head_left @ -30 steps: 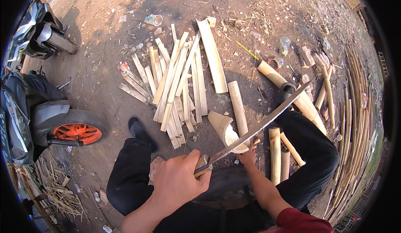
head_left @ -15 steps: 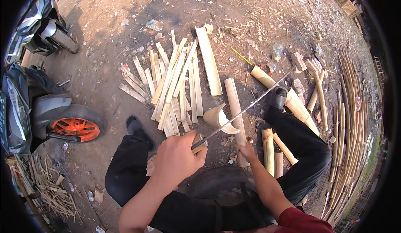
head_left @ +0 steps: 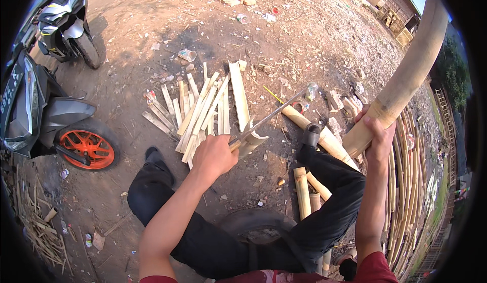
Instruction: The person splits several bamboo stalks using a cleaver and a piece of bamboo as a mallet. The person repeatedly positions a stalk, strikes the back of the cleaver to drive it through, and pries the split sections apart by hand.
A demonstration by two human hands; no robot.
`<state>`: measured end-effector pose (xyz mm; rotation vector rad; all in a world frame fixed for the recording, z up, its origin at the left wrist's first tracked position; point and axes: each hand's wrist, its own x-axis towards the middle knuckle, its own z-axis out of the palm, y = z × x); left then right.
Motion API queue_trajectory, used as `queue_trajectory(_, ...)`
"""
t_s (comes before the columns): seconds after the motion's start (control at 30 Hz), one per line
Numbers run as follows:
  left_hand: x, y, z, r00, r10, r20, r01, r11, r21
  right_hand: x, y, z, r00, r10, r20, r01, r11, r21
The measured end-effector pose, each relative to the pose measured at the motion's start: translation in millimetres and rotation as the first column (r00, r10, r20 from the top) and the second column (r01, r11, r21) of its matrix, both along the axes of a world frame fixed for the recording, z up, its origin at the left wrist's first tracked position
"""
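My left hand (head_left: 215, 156) is closed around the wooden handle of a machete (head_left: 278, 112). Its long blade slants up and away to the right, over the ground. At the right, my right hand (head_left: 376, 137) grips a thick bamboo piece (head_left: 406, 82) near its lower end. This piece stands tilted off the ground, its top reaching the upper right rim. Just beyond my left hand lies a short curved bamboo piece (head_left: 253, 144), partly behind the machete. Split bamboo strips (head_left: 203, 115) lie in a loose pile ahead, beside a wide half-round bamboo length (head_left: 239, 92).
A bamboo pole (head_left: 329, 142) lies by my right foot, with short bamboo sections (head_left: 302, 194) nearer. Between my legs is a tyre (head_left: 253, 222). Long bamboo poles (head_left: 406, 191) are stacked at right. Motorbikes (head_left: 76, 130) stand left. A yellow tape (head_left: 273, 94) and litter dot the dirt.
My right hand has lifted the bamboo piece off the ground and swung it up to the right. My left hand keeps the machete, slightly farther from me. The view has tilted upward.
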<state>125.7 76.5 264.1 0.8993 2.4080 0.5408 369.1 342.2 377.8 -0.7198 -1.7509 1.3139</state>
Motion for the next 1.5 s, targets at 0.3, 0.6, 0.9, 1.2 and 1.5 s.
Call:
queue_trajectory(0.3, 3.0, -8.4, 8.2, 1.000, 0.000, -0.002, 0.000, 0.999, -0.040, 57.7, 11.3, 182.8, 0.970, 0.030, -0.242, 0.073, 0.913, 0.402)
queue_trajectory(0.6, 1.0, -16.2, 5.6, 1.000, -0.001, -0.002, 0.001, 0.998, -0.058, 73.3, -11.6, 178.6, 0.945, 0.095, -0.314, 0.061, 0.890, 0.452)
queue_trajectory(0.9, -1.4, -14.7, -4.7, 0.995, 0.007, -0.097, -0.008, 1.000, -0.013, 2.9, -56.0, -12.0, 0.971, 0.045, 0.236, -0.102, 0.966, 0.237)
queue_trajectory(1.2, 7.7, -5.8, -17.2, 0.997, -0.013, -0.076, 0.014, 1.000, 0.017, 12.3, -43.1, 17.3, 0.902, 0.095, 0.420, -0.089, 0.995, -0.035)
queue_trajectory(1.5, 12.0, 13.4, -22.5, 0.990, -0.038, -0.134, 0.045, 0.998, 0.050, 5.7, -91.1, 107.5, 0.993, 0.036, -0.109, -0.001, 0.951, 0.308)
